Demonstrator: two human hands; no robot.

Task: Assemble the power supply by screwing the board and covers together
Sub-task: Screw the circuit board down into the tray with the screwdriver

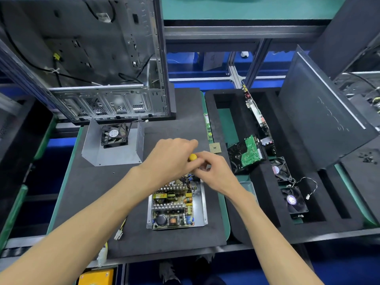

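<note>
Left hand: the left hand [168,159] is curled, knuckles up, closed round the yellow round-ended screwdriver handle [192,157].
Right hand: the right hand [213,173] pinches the same handle from the other side; what the fingertips do lower down is hidden.
Board: the crowded brown power supply circuit board [173,204], with finned heatsinks and copper coils, sits in a shiny bent sheet-metal base tray [202,204] just beneath both hands.
Cover: the dull grey folded metal cover with a black fan [114,144] lies apart, farther back on the left.
Surface: the matte dark foam mat [92,188] carries all of it.
</note>
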